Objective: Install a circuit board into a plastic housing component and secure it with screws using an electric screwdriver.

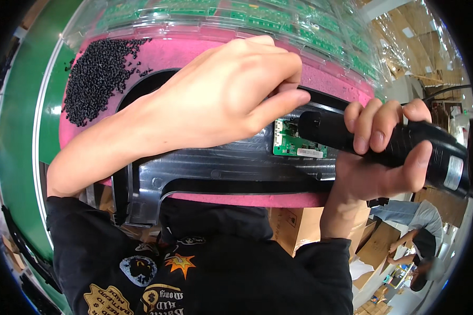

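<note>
So this looks like the screw-driving stage: a small green circuit board point(293, 142) is being fastened onto a black moulded plastic panel point(220, 168), which is laid on a pink foam pad point(194, 52) on the table. The board is sat at the panel's right end, partly hidden under the fingers.

The right hand point(383, 142) is wrapped tight around a black electric screwdriver point(383, 142), with the nose of the tool brought down at the board's upper right corner. The left hand point(231, 89) is curled over the board's top edge, thumb and forefinger pinched right by the driver tip; whether a screw is actually held there can't be told, since the tip is covered.

A heap of small black screws point(97, 73) is piled on the pad's left corner, well apart from the board. Clear trays of more green boards point(278, 18) are stacked behind.

Judging by that, the next bit would call for the tip being kept square on the hole and the board being held still, otherwise it could get nudged off its seat.
</note>
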{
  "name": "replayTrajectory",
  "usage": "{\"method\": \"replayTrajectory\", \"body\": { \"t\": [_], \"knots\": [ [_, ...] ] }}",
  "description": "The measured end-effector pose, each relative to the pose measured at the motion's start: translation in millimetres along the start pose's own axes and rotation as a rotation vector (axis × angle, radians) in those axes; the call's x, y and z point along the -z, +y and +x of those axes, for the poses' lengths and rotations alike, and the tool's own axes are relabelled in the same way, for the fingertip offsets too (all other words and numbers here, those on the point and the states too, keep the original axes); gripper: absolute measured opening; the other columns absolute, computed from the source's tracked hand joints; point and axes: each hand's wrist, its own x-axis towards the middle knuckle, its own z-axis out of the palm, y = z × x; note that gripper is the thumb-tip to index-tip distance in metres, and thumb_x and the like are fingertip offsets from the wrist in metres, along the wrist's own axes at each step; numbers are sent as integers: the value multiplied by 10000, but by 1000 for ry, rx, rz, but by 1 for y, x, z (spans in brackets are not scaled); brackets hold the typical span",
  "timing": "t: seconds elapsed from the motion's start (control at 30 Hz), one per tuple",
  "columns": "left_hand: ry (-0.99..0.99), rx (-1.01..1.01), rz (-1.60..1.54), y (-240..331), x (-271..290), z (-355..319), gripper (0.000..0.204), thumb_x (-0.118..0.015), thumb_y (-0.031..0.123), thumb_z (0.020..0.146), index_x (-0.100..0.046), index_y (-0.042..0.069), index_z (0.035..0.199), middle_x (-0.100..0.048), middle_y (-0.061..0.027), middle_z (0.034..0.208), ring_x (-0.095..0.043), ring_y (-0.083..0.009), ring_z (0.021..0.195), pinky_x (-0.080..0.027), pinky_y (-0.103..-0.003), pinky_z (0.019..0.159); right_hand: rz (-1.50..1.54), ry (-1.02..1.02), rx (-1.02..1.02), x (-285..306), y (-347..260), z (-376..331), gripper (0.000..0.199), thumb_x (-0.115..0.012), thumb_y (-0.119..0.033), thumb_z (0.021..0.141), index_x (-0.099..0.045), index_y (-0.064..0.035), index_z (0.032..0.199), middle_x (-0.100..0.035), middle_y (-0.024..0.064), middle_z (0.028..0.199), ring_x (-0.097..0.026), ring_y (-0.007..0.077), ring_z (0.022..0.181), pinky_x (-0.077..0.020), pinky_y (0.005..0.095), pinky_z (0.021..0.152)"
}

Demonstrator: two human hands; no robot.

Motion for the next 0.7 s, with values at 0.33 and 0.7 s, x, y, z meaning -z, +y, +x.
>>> {"method": "replayTrajectory", "body": {
  "t": [0.33,0.7],
  "knots": [
    [-71,-7,52,-4,3,-4,151,-681,53,778,-596,-27,873,-598,-146,792,-573,-330,809,-454,-398,726,-258,-237,-185,-17,10,22,352,-500,-387,907,-470,-60,1031,-436,-7,644,-398,110,532,-389,305,627],
    [-195,-45,71,-1,5,-6,159,-749,95,712,-636,19,794,-627,-63,761,-590,-244,822,-445,-373,747,285,-44,-27,-5,-19,14,334,-585,-400,851,-488,-104,971,-449,-51,623,-393,48,491,-344,240,551]
  ]
}}
